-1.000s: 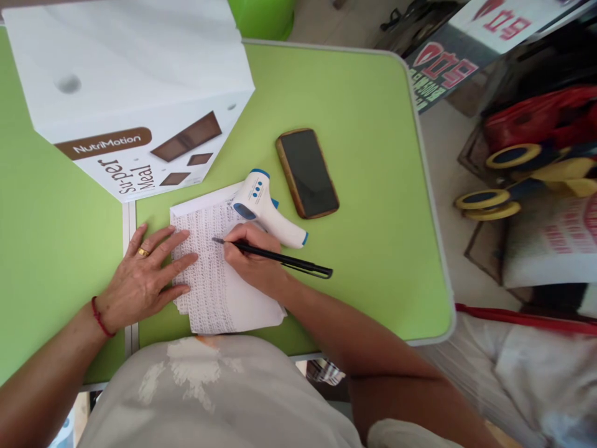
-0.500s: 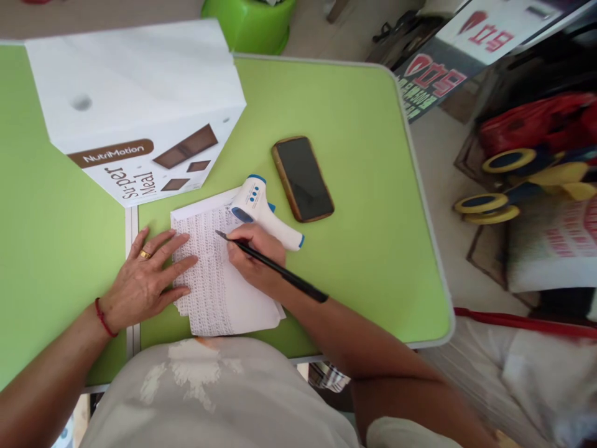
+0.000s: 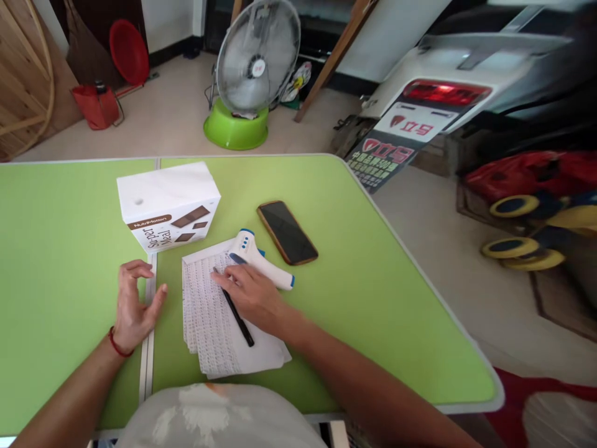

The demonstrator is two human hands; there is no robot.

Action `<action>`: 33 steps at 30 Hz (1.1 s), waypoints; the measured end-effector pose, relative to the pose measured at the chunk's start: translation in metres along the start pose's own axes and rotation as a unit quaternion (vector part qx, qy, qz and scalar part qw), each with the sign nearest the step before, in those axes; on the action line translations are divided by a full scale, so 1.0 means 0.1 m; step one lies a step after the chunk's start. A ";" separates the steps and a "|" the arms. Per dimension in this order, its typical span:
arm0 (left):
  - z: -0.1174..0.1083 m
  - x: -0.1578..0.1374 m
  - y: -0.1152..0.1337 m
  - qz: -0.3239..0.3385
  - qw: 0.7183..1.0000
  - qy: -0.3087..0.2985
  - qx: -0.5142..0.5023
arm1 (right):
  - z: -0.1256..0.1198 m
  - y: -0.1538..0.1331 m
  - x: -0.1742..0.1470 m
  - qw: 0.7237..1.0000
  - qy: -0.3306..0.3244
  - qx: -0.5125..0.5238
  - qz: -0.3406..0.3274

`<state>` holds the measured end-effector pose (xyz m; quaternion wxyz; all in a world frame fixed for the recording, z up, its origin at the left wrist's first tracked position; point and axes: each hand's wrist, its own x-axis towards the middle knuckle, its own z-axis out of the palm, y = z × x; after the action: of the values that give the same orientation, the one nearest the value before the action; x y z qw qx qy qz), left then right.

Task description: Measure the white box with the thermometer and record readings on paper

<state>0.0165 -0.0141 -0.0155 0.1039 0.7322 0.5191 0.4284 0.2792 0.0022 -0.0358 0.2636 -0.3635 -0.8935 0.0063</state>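
Note:
My right hand (image 3: 254,297) is over the sheets of paper (image 3: 212,336), its fingertips closed around a black pen (image 3: 240,320) near the tip. The pen's shaft slants down across the page toward me. Rows of small handwriting cover the left part of the paper. A white and blue infrared thermometer (image 3: 263,264) lies on the paper's upper right, right beside that hand. My left hand (image 3: 135,305), raised off the paper and holding nothing, has its thumb apart from its bent fingers. Just beyond it stands a white NutriMotion box (image 3: 170,193).
A phone in a brown case (image 3: 286,232) lies right of the thermometer on the green table (image 3: 373,311). Past the far edge, a fan (image 3: 259,59) stands in a green basin (image 3: 237,134). A white vehicle's rear (image 3: 448,93) is at the right.
My left hand has lifted off the paper and turned on its side. The pen has swung from above my right hand down against the page. The view has tilted up.

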 end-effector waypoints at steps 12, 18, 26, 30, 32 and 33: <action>0.05 0.03 -0.38 -0.099 0.992 -0.035 -0.074 | 0.02 -0.04 0.38 0.914 -0.030 0.357 0.190; 0.08 0.04 -0.38 -0.067 0.993 -0.094 -0.037 | 0.31 -0.03 0.58 0.892 0.002 0.396 0.217; 0.08 0.05 -0.33 -0.056 0.993 -0.071 -0.072 | 0.43 -0.04 0.49 0.864 0.026 0.455 0.216; 0.08 0.05 -0.28 -0.064 0.990 -0.015 -0.124 | 0.38 -0.09 0.44 0.860 0.070 0.449 0.232; 0.09 0.05 -0.28 -0.066 0.984 -0.001 -0.168 | 0.37 -0.13 0.41 0.862 0.088 0.442 0.232; 0.10 0.04 -0.29 -0.066 0.980 0.003 -0.187 | 0.37 -0.15 0.39 0.864 0.096 0.438 0.229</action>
<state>0.0051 0.0050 -0.0367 0.2656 0.6629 0.4772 0.5122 0.2286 0.0237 -0.0460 0.4713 -0.4040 -0.6606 0.4222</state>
